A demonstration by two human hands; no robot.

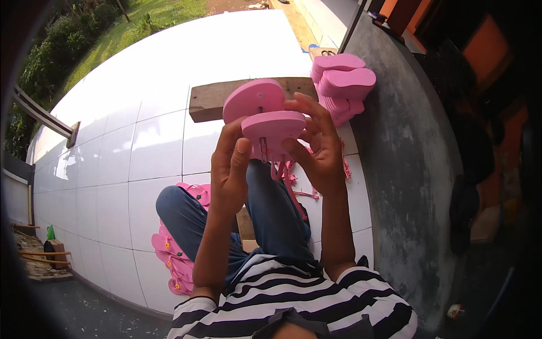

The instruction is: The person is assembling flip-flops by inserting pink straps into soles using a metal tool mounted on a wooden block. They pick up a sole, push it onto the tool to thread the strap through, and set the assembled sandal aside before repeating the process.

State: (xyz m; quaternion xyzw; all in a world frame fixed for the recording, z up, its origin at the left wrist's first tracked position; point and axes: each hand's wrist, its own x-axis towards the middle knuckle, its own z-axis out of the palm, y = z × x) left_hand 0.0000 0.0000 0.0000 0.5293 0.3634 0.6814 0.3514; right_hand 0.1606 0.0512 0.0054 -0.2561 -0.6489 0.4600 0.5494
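Note:
Two rounded pink foam sole ends are raised in front of me, the nearer flip-flop sole (273,125) just below the farther flip-flop sole (254,100). My left hand (229,164) supports the nearer one's left edge, fingers behind it and thumb upright. On the other side my right hand (319,148) grips it, thumb pressing its face and fingers reaching toward the farther sole. A small narrow metal-looking piece (263,149) lies against the nearer sole; its kind is unclear. Thin pink straps (289,189) dangle beneath.
A wooden block (212,101) rests on the white tiles beyond my hands. Stacked pink soles (345,82) stand at its right. Pink strap pieces (346,168) are scattered by my right knee. Finished-looking pink flip-flops (175,257) with small flowers lie left of my legs.

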